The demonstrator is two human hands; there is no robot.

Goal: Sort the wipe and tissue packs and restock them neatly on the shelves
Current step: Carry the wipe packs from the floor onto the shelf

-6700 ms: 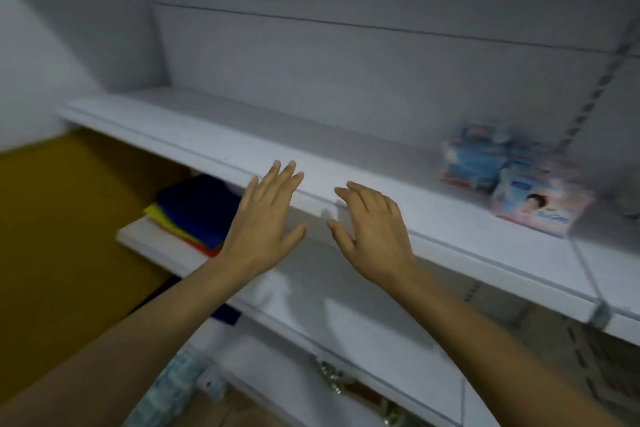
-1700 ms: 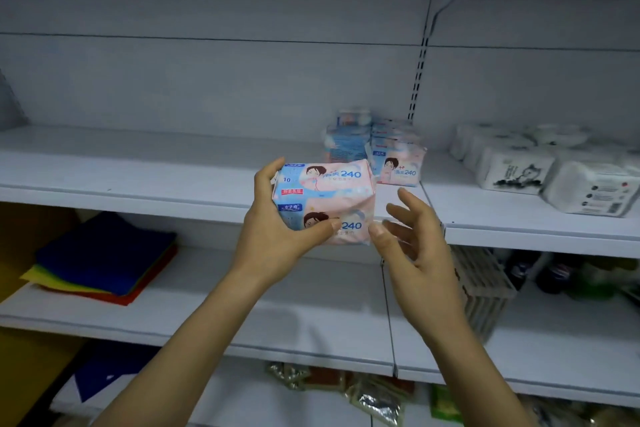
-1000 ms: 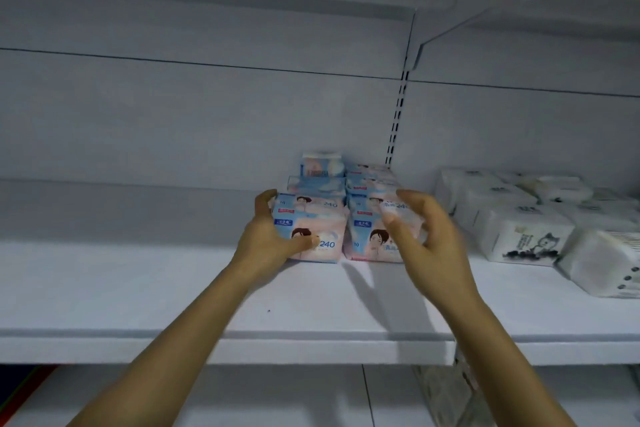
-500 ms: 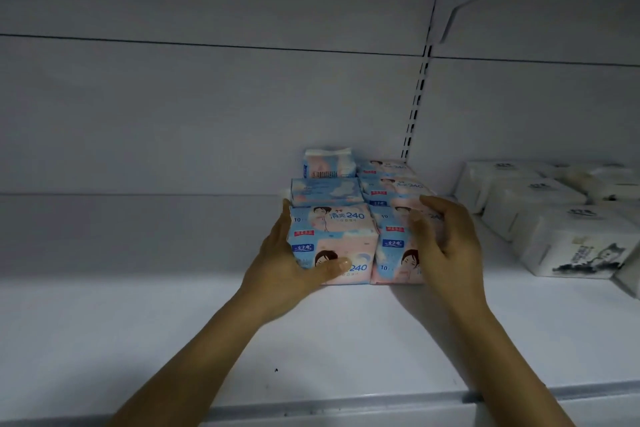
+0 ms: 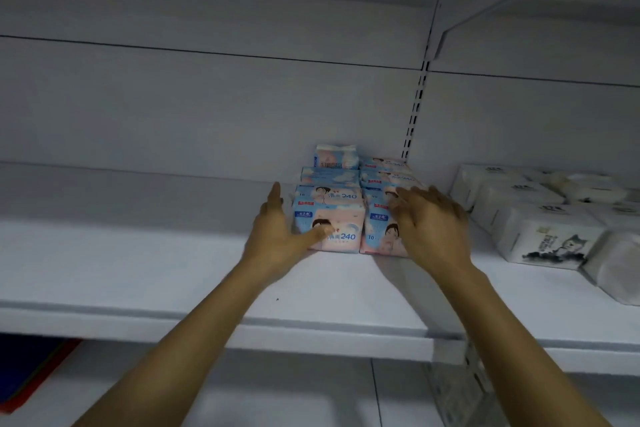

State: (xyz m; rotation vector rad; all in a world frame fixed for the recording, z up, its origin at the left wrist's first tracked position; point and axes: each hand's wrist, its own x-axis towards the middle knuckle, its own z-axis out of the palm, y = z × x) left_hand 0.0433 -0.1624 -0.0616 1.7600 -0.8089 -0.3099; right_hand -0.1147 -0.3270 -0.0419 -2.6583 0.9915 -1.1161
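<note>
Pink-and-blue tissue packs stand in two rows running back to the wall on the white shelf (image 5: pixel 138 270). The front-left pack (image 5: pixel 343 224), marked 240, sits flush against the front-right pack (image 5: pixel 379 236). My left hand (image 5: pixel 277 236) lies along the left side of the front-left pack, fingers straight and thumb touching its front face. My right hand (image 5: pixel 429 229) hovers over the front-right pack with fingers spread and relaxed, hiding most of it. Neither hand grips a pack.
White tissue packs (image 5: pixel 540 236) with a cat drawing fill the shelf section to the right of the slotted upright (image 5: pixel 414 114). Folded coloured cloths (image 5: pixel 31 367) lie on the lower shelf at left. Another shelf hangs overhead.
My left hand set the pink-and-blue pack down beside the front-right pack and has loosened its grip. My right hand has lifted off and spread its fingers.
</note>
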